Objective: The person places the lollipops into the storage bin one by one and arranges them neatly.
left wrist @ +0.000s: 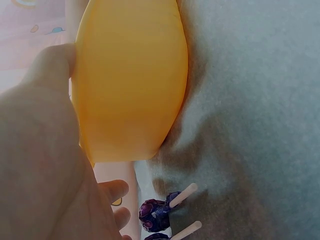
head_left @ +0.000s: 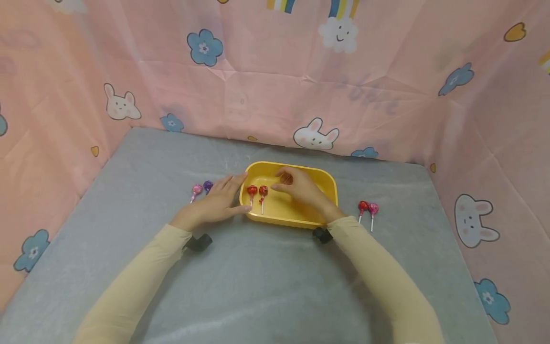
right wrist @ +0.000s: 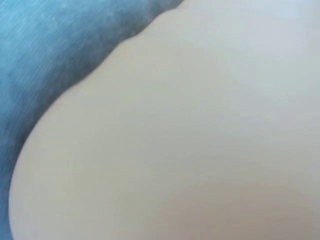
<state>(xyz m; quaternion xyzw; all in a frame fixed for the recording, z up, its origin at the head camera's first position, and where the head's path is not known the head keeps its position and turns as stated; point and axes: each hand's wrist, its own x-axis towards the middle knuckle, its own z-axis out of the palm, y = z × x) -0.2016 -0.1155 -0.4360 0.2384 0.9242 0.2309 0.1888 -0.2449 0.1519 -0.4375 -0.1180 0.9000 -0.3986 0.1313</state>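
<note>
A yellow tray [head_left: 283, 220] holds two red lollipops [head_left: 252, 190] side by side near its left end. My left hand [head_left: 216, 203] lies against that end with its fingers extended. In the left wrist view its thumb [left wrist: 57, 60] touches the tray's rim. Over the middle of the tray is my right hand [head_left: 302, 188], its thumb and fingers bent with a gap between them. Nothing held shows in it. The right wrist view is filled by blurred skin, which hides the fingers.
Left of the tray lie a pink lollipop [head_left: 196, 189] and a purple lollipop [head_left: 208, 185], partly behind the left hand. On the right are a red lollipop [head_left: 363, 206] and a pink lollipop [head_left: 373, 208]. Pink patterned cloth [head_left: 266, 95] surrounds the grey table [head_left: 258, 286].
</note>
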